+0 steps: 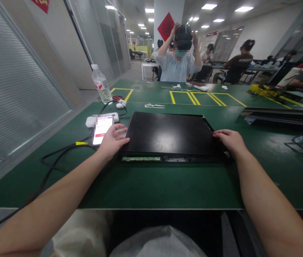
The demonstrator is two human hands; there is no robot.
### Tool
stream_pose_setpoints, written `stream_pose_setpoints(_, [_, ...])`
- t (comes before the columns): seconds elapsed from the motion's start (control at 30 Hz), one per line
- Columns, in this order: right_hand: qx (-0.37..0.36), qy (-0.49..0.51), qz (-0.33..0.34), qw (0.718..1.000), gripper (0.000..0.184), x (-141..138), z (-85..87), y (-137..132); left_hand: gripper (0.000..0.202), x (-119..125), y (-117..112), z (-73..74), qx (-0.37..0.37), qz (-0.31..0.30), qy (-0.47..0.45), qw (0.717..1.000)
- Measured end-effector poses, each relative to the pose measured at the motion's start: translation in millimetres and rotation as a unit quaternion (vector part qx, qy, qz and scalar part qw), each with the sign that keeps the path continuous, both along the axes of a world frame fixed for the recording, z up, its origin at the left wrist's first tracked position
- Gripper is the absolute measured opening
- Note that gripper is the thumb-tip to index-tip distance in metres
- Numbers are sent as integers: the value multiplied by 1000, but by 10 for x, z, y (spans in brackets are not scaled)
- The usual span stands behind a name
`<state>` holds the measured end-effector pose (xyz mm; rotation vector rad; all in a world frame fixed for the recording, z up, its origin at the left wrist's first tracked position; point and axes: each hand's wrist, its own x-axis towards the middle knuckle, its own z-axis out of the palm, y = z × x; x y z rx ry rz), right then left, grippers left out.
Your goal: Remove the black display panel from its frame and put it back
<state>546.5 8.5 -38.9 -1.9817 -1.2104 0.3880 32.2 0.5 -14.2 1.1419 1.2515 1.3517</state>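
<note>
A flat black panel (170,134) lies on the green table (151,185) in front of me, with a strip of green circuit board (141,159) showing along its near edge. My left hand (112,140) rests with fingers spread on the panel's left edge. My right hand (230,140) lies flat on the right edge, fingers stretched out. Neither hand holds anything.
A lit phone (102,125) lies just left of my left hand, beside a white box (90,121) and black cables (57,157). A water bottle (101,84) stands behind. Another dark panel (285,117) lies at right. People sit across the table.
</note>
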Motion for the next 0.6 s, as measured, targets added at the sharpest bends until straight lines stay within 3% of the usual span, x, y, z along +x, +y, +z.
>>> stream_pose_setpoints(0.6, [23,19,2,1000,28,68,-93,15,67,37,-17,47,-39,7,-127,991])
